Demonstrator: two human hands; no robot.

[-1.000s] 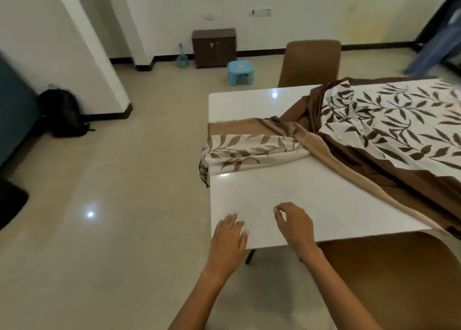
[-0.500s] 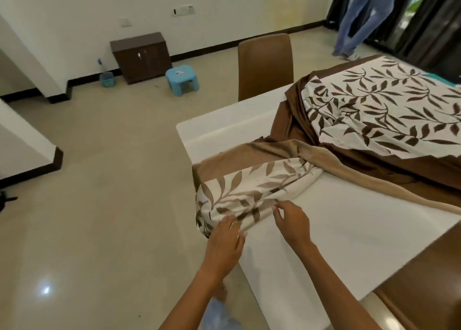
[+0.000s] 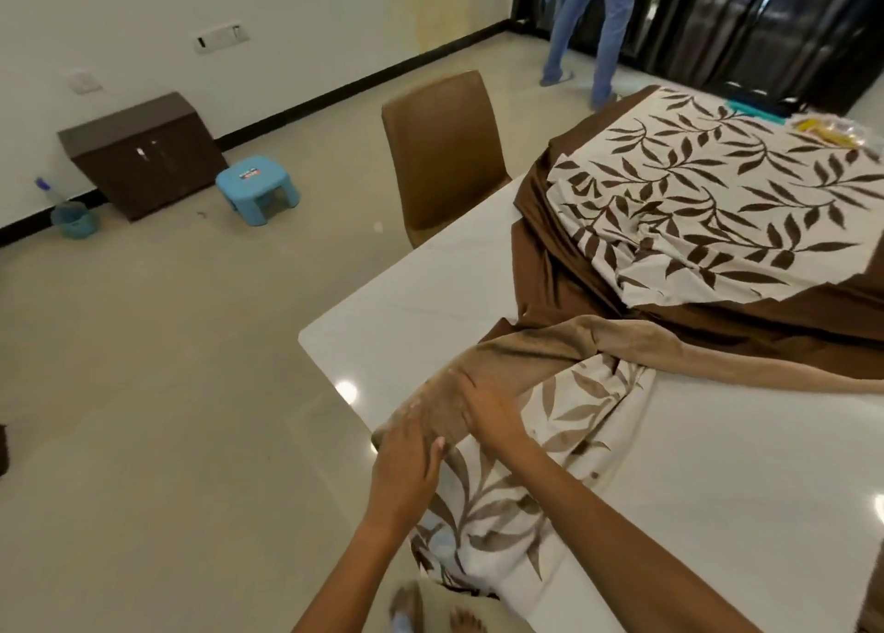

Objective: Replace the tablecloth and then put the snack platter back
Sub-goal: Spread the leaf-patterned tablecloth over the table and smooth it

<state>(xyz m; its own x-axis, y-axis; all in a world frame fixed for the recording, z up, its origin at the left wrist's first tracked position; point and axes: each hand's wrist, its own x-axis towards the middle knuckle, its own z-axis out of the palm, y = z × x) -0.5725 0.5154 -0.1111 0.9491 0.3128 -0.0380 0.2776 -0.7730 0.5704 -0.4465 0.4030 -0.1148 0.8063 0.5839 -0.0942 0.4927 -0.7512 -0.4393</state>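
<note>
Here, tablecloth (image 3: 550, 422): soft cloth, tan border and cream panel printed with tan leaves, bunched in folds at the near left corner of the table, part of it hanging over the edge.
Left hand (image 3: 406, 460): lies on the tan border at the table's edge, fingers stretched out and pressed on the cloth, blurred at the tips.
Right hand (image 3: 488, 410): just beside the left, on the same tan fold; fingers bent over the cloth, though I cannot tell whether they pinch it.
Second cloth (image 3: 708, 211): dark brown border, cream middle with dark brown leaf sprigs, heaped and creased over the far half of the table, touching the tan one.
Snack platter (image 3: 830, 131): clear and shiny with something yellow in it, at the far right, on the dark cloth; details too small to tell.
Table (image 3: 717, 489): smooth, glossy white top with rounded corner, reflecting lights.
Chair (image 3: 442, 154): tan, smooth back, pushed against the far long side.
Floor (image 3: 167, 369): pale glossy tiles.
Wall side: dark wooden cabinet (image 3: 143, 154), blue plastic stool (image 3: 256, 187), small blue bucket (image 3: 74, 218).
Background: legs in jeans (image 3: 581, 25) before dark curtains (image 3: 765, 25).
</note>
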